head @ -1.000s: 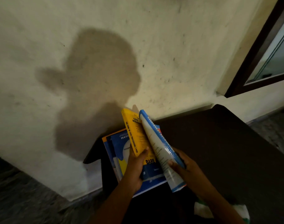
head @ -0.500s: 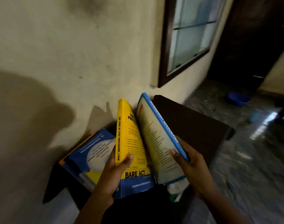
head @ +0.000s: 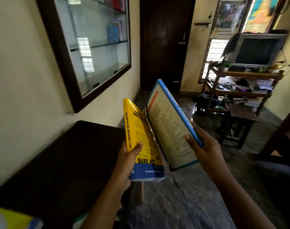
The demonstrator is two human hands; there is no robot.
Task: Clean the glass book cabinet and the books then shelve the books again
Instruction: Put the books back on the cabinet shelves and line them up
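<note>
1. the left hand [head: 129, 156] grips a yellow book [head: 141, 138] near its lower end, with the thumb on the cover and the fingers curled behind the spine. the cover says "bare act".
2. the right hand [head: 205, 149] grips a blue-edged book [head: 170, 126]: the thumb presses on the pale cover and the fingers wrap round the spine, which reads "management accounting".
3. both books are held up in the air in front of the person, above the floor, and both are tilted. they are just beside each other, and i cannot tell if they touch.
4. the glass cabinet [head: 91, 47] hangs on the wall to the left, in a dark frame and with glass shelves. some books [head: 114, 33] stand at the far end of its upper shelves.
5. a dark table [head: 66, 162] stands against the wall under the cabinet, to the left of the left arm. another book [head: 12, 219], blue and yellow, shows at the bottom left corner.
6. further back there is a dark door [head: 165, 42] and a television [head: 258, 50] on a wooden stand [head: 246, 75].
</note>
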